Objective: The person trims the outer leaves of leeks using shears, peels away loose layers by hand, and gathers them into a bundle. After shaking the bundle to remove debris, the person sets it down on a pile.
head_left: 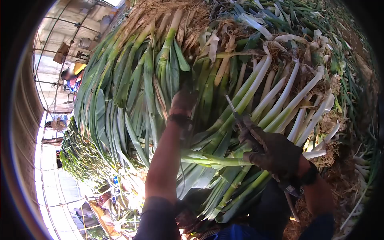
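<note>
- And my gloved right hand is closed round a slim tool, fingers against a green stalk across the heap
- Left hand down among leaves, blurred, grip I can't tell
- White shanks look peeled on the right; shaggy roots up top look untrimmed, plenty left

Leeks crowd far and right; above them, a gap opens between left hand and the blade in right hand.
</note>
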The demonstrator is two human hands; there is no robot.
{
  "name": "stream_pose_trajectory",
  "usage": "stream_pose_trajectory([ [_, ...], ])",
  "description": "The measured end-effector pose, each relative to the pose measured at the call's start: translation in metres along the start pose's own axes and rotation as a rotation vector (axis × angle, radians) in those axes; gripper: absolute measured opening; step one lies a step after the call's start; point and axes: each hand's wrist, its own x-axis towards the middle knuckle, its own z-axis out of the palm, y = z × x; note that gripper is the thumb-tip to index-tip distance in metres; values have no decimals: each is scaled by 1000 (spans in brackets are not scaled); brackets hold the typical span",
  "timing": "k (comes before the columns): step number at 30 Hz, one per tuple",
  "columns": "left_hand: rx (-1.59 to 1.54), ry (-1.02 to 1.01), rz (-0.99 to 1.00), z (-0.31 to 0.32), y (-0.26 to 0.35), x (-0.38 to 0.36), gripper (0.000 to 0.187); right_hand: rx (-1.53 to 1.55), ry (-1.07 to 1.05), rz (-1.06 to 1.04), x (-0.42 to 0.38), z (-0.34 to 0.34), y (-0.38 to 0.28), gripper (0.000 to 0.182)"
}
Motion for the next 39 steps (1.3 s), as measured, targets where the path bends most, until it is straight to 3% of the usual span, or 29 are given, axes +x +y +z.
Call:
stream_pose_trajectory([
  [2,94,31,87,-4,11,-11,59,-32,-3,-51,5,-1,0,95],
  [3,176,51,78,-30,54,-40,56,-46,-4,-77,6,-1,-1,95],
  [5,297,-46,126,-43,72,-52,52,-55,-106,-18,7,-2,-12,94],
  [8,447,-218,310,-34,38,-31,45,-39,-83,31,6,-2,-11,94],
  [10,588,-101,446,-29,19,-25,38,13,-31,32,3,-3,-5,95],
  [13,639,-31,330,-28,22,-34,27,70,8,0,-7,-4,5,95],
  [15,328,226,-1,-18,35,-30,22,20,38,-45,-13,-4,11,93],
  [17,321,204,-26,-11,37,-24,21,93,18,-19,-16,-3,10,96],
  [19,627,-87,262,-20,38,-15,24,118,3,-26,-20,-3,12,97],
  [22,769,-244,277,-36,49,-17,24,85,-73,5,-22,-6,13,98],
  [24,484,-127,524,-36,14,-12,20,47,-182,132,-20,-23,-3,99],
  [26,219,-3,679,-53,28,-11,16,49,-82,26,-24,-15,8,97],
  [28,-22,127,741,-87,70,-6,14,61,-38,-36,-28,-13,14,97],
  [31,33,332,734,-190,114,56,29,147,-23,-85,-30,-11,19,98],
  [34,-1128,170,622,-251,202,79,28,326,71,-114,-31,-7,25,97],
  [36,-1698,156,382,-256,247,30,50,381,83,-39,-35,-14,20,97],
  [38,-1454,210,155,-194,195,52,55,351,46,38,-37,-22,10,96],
  [39,-1147,136,-13,-149,162,47,50,311,19,79,-37,-26,5,95],
])
